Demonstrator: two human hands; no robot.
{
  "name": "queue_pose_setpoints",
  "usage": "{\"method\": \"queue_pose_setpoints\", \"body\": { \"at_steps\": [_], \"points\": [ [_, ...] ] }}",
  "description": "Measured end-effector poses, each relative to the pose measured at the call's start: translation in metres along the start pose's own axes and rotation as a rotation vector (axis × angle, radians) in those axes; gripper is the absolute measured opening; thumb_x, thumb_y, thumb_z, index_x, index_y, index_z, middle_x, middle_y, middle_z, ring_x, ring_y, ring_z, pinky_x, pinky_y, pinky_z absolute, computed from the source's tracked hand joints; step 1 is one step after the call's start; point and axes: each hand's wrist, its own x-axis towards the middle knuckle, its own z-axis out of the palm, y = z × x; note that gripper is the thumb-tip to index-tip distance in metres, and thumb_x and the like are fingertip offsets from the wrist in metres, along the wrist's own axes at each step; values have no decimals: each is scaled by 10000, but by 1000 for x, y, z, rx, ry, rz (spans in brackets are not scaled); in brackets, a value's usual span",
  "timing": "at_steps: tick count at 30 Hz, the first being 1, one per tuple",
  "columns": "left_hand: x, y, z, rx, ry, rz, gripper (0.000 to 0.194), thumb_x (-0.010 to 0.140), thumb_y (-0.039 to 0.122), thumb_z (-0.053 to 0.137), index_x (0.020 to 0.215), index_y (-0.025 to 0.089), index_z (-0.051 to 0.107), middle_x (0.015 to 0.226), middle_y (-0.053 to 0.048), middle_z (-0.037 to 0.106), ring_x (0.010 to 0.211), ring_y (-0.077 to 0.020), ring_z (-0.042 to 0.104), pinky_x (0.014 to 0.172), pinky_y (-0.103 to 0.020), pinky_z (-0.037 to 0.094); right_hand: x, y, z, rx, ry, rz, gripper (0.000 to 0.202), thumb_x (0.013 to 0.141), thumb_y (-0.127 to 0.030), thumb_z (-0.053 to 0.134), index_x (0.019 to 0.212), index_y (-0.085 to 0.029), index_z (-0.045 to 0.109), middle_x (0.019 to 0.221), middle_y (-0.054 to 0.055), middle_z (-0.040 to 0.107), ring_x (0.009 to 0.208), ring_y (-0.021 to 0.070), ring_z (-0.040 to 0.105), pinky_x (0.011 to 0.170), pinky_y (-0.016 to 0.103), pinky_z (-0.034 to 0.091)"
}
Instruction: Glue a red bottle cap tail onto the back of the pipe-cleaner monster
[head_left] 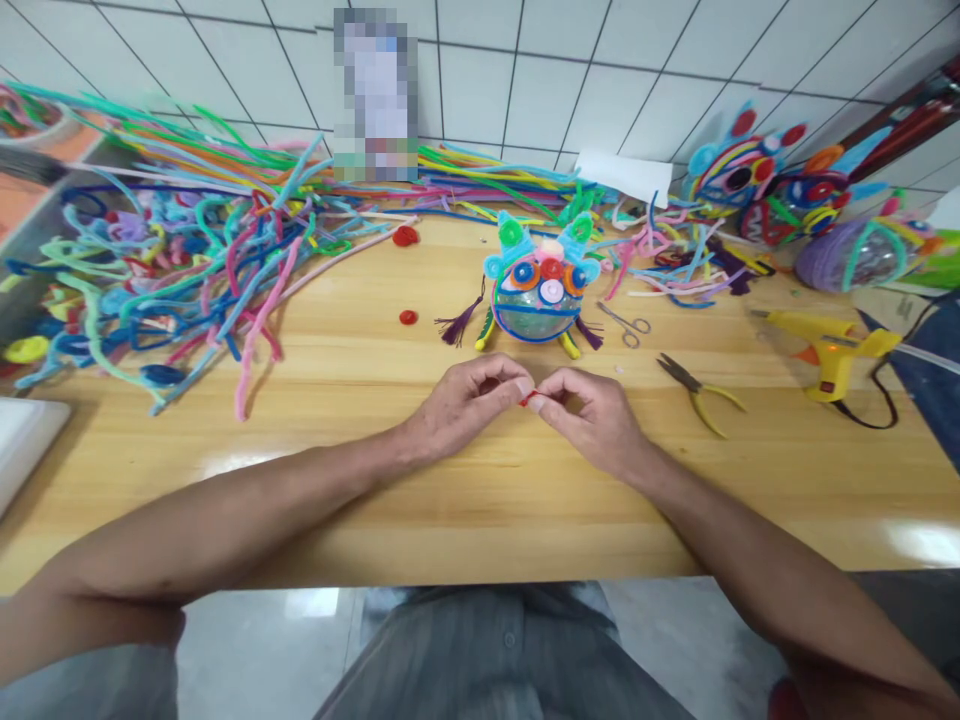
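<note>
Both hands meet over the table's middle, fingertips pinched on a small piece of red pipe cleaner. My left hand grips it from the left, and my right hand from the right; most of the piece is hidden by the fingers. Just beyond them stands a clear ball figure decorated with coiled pipe cleaners: blue ears, orange-and-blue eyes, a red nose and purple tassels. Two red pipe-cleaner coils, a larger one and a smaller one, lie left of the figure.
Loose pipe cleaners heap at the left, and long ones line the wall. To the right lie small scissors, yellow-handled pliers and a yellow glue gun with a cord. More decorated figures stand at the back right.
</note>
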Motion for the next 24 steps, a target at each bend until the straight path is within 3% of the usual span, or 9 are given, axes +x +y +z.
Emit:
{"method": "queue_pose_setpoints", "body": {
  "at_steps": [3,10,13,16,21,24],
  "points": [
    [-1,-2,1,-81,27,-42,295,1031,459,641,990,175,713,880,-16,701,806,-135,609,791,-282,498,0,-1,0,20,11,32,146,926,-280,712,802,-204,716,701,-17,712,620,113,598,587,242,434],
    [0,-3,2,31,-34,15,250,988,389,692,901,158,729,834,-23,711,764,-131,595,733,-274,465,-1,1,1,1,-20,21,197,931,-304,688,766,-198,679,676,-21,680,614,106,571,598,242,433],
    [0,-2,2,-11,-22,3,255,990,410,694,948,161,725,872,-27,724,805,-138,623,765,-274,489,-1,0,1,23,-24,59,200,928,-323,686,771,-198,683,669,-20,672,605,109,558,590,244,435],
    [-1,-2,2,-63,4,-31,275,989,441,694,1018,168,709,927,-30,732,846,-144,639,786,-275,503,0,-2,0,68,-2,97,195,924,-344,690,790,-202,692,690,-11,693,619,119,581,586,248,445],
    [-1,-4,2,-20,-2,-55,315,964,472,710,933,158,695,811,-2,660,733,-121,550,697,-265,444,0,-2,-1,69,39,90,163,923,-339,708,822,-211,703,737,-1,728,662,137,632,618,269,478],
    [-1,-4,2,-13,1,-53,338,964,493,706,903,161,681,790,3,641,724,-120,537,690,-264,438,-2,0,0,77,83,49,123,924,-343,742,936,-221,728,840,15,766,747,158,686,691,295,538]
  ]
}}
